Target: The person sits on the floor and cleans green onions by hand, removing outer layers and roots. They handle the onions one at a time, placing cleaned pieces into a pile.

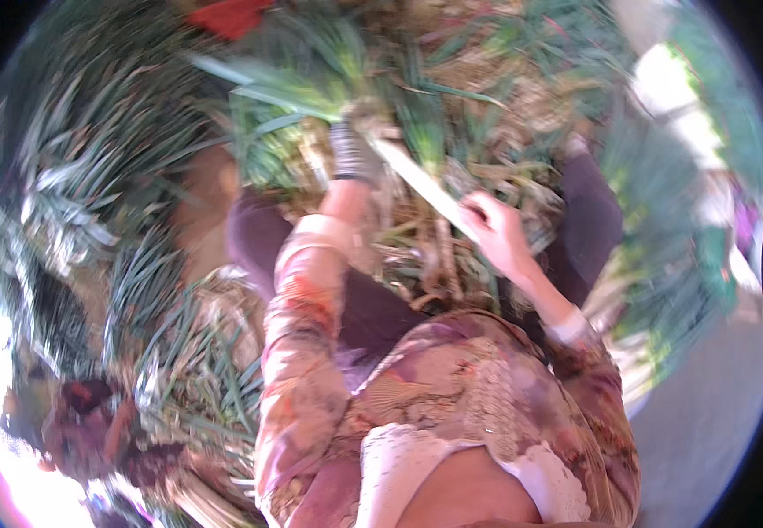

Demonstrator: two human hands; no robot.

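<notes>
A leek or large green onion with a long white stalk (414, 178) slants across between my hands. My left hand (357, 148), in a striped glove, is closed around it near the green leaves. My bare right hand (497, 228) has its fingers on the lower end of the white stalk. Loose peeled leaves and dry husks (431, 257) lie between my legs, beneath the stalk. More green-topped stalks (295, 155) stand or lie just beyond my left hand. Motion blur hides the exact finger contact.
Large heaps of green leaves (91, 152) cover the left side. More bundled stalks (665, 264) lie at the right beside a grey floor (698, 409). A person (87, 422) sits at the lower left. A red object (229, 16) lies at the top.
</notes>
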